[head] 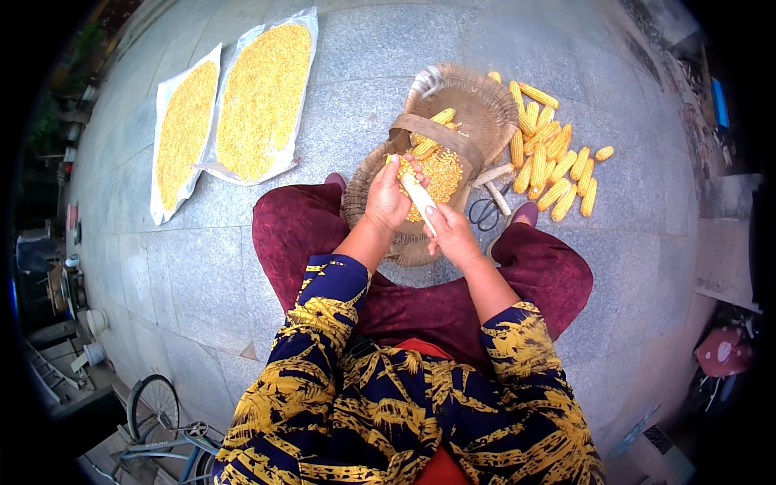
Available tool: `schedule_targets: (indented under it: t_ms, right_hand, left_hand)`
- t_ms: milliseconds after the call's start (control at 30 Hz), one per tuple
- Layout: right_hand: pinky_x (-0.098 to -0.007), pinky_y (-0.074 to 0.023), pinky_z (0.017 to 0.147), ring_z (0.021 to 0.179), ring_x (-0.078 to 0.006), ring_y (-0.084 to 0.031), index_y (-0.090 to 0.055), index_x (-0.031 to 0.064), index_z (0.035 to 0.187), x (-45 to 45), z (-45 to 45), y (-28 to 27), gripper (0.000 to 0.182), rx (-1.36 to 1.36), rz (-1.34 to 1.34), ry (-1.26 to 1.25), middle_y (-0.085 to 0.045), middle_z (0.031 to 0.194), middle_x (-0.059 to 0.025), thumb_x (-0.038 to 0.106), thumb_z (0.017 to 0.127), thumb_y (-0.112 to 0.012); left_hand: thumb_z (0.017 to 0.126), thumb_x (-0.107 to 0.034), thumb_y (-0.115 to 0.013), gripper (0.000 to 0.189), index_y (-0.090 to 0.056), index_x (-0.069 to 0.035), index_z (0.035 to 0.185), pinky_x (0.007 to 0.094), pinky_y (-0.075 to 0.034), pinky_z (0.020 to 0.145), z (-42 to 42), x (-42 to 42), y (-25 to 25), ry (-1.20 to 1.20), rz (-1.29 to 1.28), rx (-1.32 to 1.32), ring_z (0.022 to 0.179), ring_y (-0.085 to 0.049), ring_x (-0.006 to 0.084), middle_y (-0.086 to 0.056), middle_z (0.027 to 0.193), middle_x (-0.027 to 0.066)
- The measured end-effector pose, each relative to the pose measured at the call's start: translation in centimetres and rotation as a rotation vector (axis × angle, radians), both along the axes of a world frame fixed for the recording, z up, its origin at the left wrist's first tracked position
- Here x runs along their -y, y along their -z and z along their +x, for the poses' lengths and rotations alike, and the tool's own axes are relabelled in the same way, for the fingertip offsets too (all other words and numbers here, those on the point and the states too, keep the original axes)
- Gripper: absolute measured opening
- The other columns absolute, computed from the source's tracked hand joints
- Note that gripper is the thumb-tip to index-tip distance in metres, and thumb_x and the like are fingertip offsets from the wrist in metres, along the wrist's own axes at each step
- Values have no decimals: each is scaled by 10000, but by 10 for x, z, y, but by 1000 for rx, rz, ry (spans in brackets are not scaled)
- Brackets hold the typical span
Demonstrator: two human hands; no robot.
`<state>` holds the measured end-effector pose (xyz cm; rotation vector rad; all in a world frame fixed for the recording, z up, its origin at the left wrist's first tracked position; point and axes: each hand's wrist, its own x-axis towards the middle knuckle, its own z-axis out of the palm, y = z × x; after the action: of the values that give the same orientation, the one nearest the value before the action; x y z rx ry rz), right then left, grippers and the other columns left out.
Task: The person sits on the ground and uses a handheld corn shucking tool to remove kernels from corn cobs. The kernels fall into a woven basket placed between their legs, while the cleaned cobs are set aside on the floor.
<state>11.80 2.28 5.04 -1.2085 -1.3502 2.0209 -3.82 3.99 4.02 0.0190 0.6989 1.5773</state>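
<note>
Between my hands is a corn cob point(417, 191), mostly bare and white, with yellow kernels left at its far end. My left hand point(391, 191) grips that kernelled end, and my right hand point(451, 231) holds the bare lower end. Beneath them sits a woven wicker basket point(494, 97) with a broad flat handle point(438, 134) arching across it. Loose corn kernels point(445, 173) lie in the basket, along with a few whole ears of corn point(441, 118) partly hidden by the handle.
Several ears of corn point(539, 160) are heaped right of the basket. Scissors point(484, 212) and stripped cobs point(498, 199) lie near my right shoe point(525, 213). Kernels cover two plastic sheets point(297, 160) point(160, 209) at the far left. A bicycle point(160, 448) is at lower left.
</note>
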Motion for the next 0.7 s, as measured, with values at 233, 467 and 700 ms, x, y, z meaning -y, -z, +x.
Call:
schedule_targets:
  t_ms: [233, 467, 700]
  right_hand:
    - [-255, -422, 400, 445, -76, -393, -527, 36, 1026, -1, 2, -6, 293, -145, -238, 48, -491, 667, -21, 323, 987, -485]
    - [-248, -406, 378, 437, -67, -383, -545, 36, 1014, -3, 8, -8, 323, -302, -436, 78, -478, 645, -10, 352, 978, -488]
    - [-249, -404, 375, 442, -64, -374, -550, 38, 1029, -8, 11, -11, 333, -278, -431, 3, -456, 628, 11, 361, 976, -491]
  left_hand:
    - [971, -137, -495, 131, -511, -41, 1059, 346, -498, 696, -3, 1, 8, 49, 72, -64, 734, -541, 175, -550, 862, 73]
    - [968, -128, -499, 161, -494, -39, 1102, 349, -498, 768, -3, 5, 8, 94, 128, -91, 801, -548, 179, -547, 939, 76]
    - [945, -123, -537, 131, -508, -48, 1049, 353, -494, 739, -7, 4, 0, 46, 171, 80, 759, -533, 169, -531, 879, 61]
